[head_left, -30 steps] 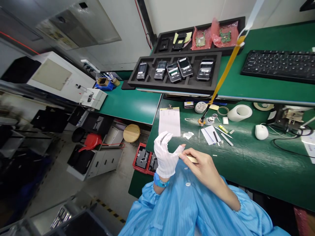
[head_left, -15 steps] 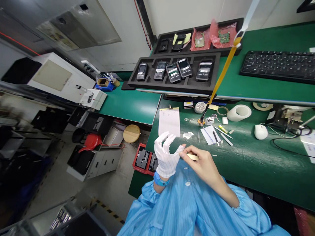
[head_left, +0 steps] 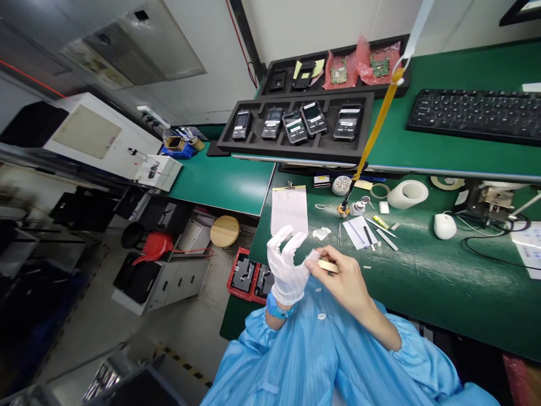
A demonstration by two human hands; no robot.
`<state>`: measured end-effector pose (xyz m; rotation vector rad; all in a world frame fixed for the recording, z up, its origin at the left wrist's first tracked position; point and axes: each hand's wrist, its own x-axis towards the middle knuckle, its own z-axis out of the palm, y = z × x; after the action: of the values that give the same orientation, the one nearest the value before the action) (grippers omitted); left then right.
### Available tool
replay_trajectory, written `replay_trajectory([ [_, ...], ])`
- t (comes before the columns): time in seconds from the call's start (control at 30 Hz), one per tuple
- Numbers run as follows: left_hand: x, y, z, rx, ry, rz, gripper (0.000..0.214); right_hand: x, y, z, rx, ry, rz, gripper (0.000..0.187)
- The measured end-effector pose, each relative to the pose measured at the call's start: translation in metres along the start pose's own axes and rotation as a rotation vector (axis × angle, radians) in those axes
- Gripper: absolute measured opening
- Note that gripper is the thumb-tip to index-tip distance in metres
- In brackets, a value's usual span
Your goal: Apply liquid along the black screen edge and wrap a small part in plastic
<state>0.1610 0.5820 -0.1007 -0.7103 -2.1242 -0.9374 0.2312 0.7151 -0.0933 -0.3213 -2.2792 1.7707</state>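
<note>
My left hand [head_left: 288,269] wears a white striped glove, its fingers spread and curved upward. Its thumb reaches across to my right hand [head_left: 340,279], which is bare and pinches at the thumb tip. Held in the right hand is a pale yellow band [head_left: 328,265] that looks like the edge of a tape roll; the fingers cover most of it. Something whitish and translucent shows around the thumb tip. Just beyond the hands are a clipboard with a paper sheet [head_left: 289,208], a crumpled white scrap [head_left: 322,233] and tweezers [head_left: 339,233].
Black foam trays [head_left: 296,146] on the raised shelf hold several handheld devices and bagged circuit boards. A keyboard [head_left: 477,115], mouse [head_left: 445,226], white roll [head_left: 408,194], and pens on a white paper [head_left: 359,232] lie rightward. A yellow strap [head_left: 382,118] hangs in front. Red-edged trays [head_left: 243,273] sit at left.
My right fingers have closed further over the left thumb tip, where bare skin showed before and whitish material shows now. The hands otherwise keep nearly the same place.
</note>
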Motion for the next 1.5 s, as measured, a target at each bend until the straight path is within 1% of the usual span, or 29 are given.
replay_trajectory([
  [0.07, 0.002, 0.002, 0.002, -0.025, -0.010, -0.067, 0.030, -0.001, 0.003, 0.001, 0.043, -0.004, -0.009, 0.043],
  [0.17, 0.003, 0.002, 0.005, -0.083, -0.067, -0.185, 0.038, -0.004, 0.007, 0.002, 0.123, -0.046, -0.003, 0.044],
  [0.27, 0.000, -0.001, 0.008, -0.206, -0.138, -0.323, 0.044, -0.007, 0.011, 0.002, 0.183, -0.092, -0.006, 0.041],
  [0.37, -0.003, -0.004, 0.012, -0.340, -0.186, -0.443, 0.045, -0.009, 0.014, 0.000, 0.240, -0.138, -0.039, 0.039],
  [0.43, -0.003, -0.005, 0.013, -0.402, -0.197, -0.493, 0.044, -0.010, 0.017, -0.002, 0.278, -0.169, -0.054, 0.039],
  [0.53, -0.003, -0.007, 0.014, -0.458, -0.233, -0.538, 0.046, -0.009, 0.021, -0.002, 0.315, -0.212, -0.036, 0.043],
  [0.67, -0.002, -0.008, 0.013, -0.426, -0.314, -0.529, 0.048, -0.006, 0.024, -0.001, 0.339, -0.255, -0.019, 0.048],
  [0.73, -0.002, -0.008, 0.012, -0.399, -0.326, -0.499, 0.051, -0.006, 0.025, -0.001, 0.356, -0.268, -0.022, 0.051],
  [0.87, -0.002, -0.010, 0.012, -0.350, -0.335, -0.447, 0.061, -0.005, 0.031, -0.004, 0.376, -0.299, 0.011, 0.060],
  [1.0, -0.005, -0.014, 0.011, -0.337, -0.416, -0.428, 0.071, 0.000, 0.037, -0.011, 0.424, -0.331, 0.042, 0.066],
  [1.17, -0.012, -0.018, 0.011, -0.367, -0.466, -0.386, 0.079, 0.006, 0.042, -0.021, 0.534, -0.459, 0.138, 0.066],
  [1.23, -0.017, -0.019, 0.012, -0.351, -0.475, -0.382, 0.086, 0.007, 0.041, -0.023, 0.614, -0.454, 0.204, 0.065],
  [1.33, -0.026, -0.019, 0.015, -0.325, -0.521, -0.393, 0.098, 0.009, 0.038, -0.024, 0.672, -0.395, 0.289, 0.056],
  [1.37, -0.029, -0.019, 0.016, -0.327, -0.547, -0.396, 0.102, 0.010, 0.037, -0.025, 0.667, -0.390, 0.297, 0.055],
  [1.5, -0.037, -0.021, 0.019, -0.356, -0.624, -0.398, 0.111, 0.015, 0.035, -0.029, 0.567, -0.436, 0.277, 0.065],
])
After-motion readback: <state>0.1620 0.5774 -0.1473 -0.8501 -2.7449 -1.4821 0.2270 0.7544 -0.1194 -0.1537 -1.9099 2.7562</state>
